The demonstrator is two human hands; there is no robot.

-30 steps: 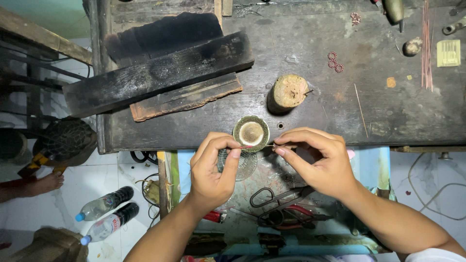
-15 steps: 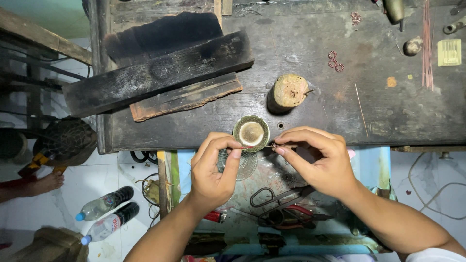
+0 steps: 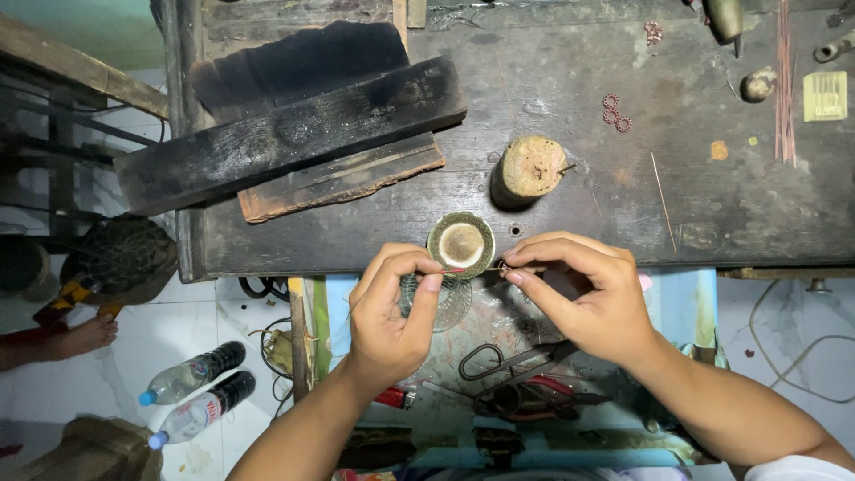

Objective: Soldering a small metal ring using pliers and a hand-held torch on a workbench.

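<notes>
Pinching a thin wire (image 3: 470, 269) between them, the left hand (image 3: 389, 312) and right hand (image 3: 588, 298) hold it just before a small brass bowl (image 3: 460, 242) at the workbench (image 3: 570, 205) edge. It looks light, springy, easily kinked; fingertip grips near each end suit it.

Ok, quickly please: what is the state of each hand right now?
Left hand: fingers pinched shut on a thin wire.
Right hand: fingertips pinched shut on the same thin wire's other end.
</notes>
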